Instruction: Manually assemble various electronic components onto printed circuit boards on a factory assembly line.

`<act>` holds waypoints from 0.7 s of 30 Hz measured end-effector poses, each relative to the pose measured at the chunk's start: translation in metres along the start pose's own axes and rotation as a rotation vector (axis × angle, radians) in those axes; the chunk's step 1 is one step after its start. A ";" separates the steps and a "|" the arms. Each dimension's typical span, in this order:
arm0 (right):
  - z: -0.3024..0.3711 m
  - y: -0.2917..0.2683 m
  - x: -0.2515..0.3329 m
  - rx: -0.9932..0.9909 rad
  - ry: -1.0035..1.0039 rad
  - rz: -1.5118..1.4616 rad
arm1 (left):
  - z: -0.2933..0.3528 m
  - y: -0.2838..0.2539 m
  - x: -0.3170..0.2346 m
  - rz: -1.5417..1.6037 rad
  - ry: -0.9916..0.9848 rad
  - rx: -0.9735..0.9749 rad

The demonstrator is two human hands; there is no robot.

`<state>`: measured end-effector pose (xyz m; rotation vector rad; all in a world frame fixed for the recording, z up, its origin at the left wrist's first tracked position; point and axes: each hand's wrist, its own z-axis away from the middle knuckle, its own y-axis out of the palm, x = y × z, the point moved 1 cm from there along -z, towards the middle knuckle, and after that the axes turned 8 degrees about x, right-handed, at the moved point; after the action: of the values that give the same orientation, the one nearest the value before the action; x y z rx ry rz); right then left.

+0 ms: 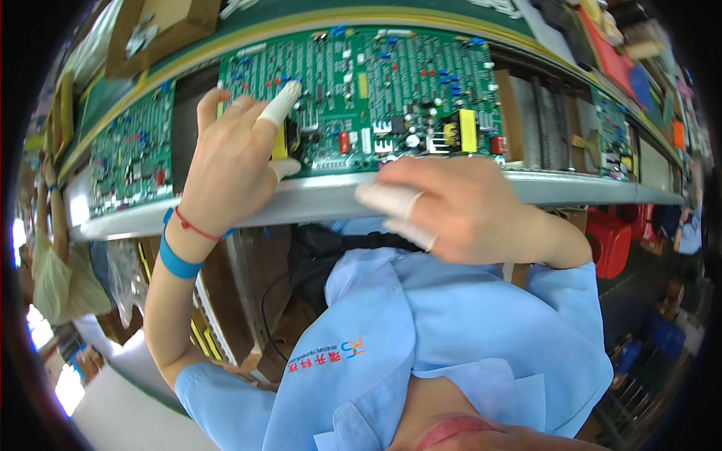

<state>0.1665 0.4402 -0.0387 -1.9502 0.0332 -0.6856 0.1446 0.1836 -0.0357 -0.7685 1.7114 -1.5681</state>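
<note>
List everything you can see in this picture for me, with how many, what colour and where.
Large circuit board: one, green, studded with small parts, in the middle on the conveyor line.
Yellow blocky component: one, on the board's left part, pinched by the left hand.
Yellow component: one, on the board's right part.
Other circuit boards: two, green, one at the left, one at the far right.
Rail: one, grey metal, along the near edge of the line.
Cardboard box: one, brown, upper left behind the line.
Stool: one, red, lower right below the line.
Work shirt: one, light blue, bottom centre.
Left hand: white finger cots, red string and blue wristband.
Right hand: white finger cots, resting at the rail.
</note>
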 end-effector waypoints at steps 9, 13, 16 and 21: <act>0.015 0.036 0.013 0.061 -0.077 0.045 | -0.058 0.011 -0.055 0.092 0.160 -0.002; 0.017 0.048 0.017 -0.009 -0.101 0.120 | -0.089 0.018 -0.085 0.111 0.245 -0.021; 0.020 0.052 0.015 0.006 -0.021 0.265 | -0.111 0.029 -0.109 0.071 0.283 -0.059; 0.030 0.057 0.002 0.123 0.259 0.348 | -0.140 0.040 -0.133 0.107 0.310 -0.044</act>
<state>0.1975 0.4368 -0.0952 -1.6712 0.4683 -0.6841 0.1117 0.3769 -0.0580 -0.4630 1.9776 -1.6453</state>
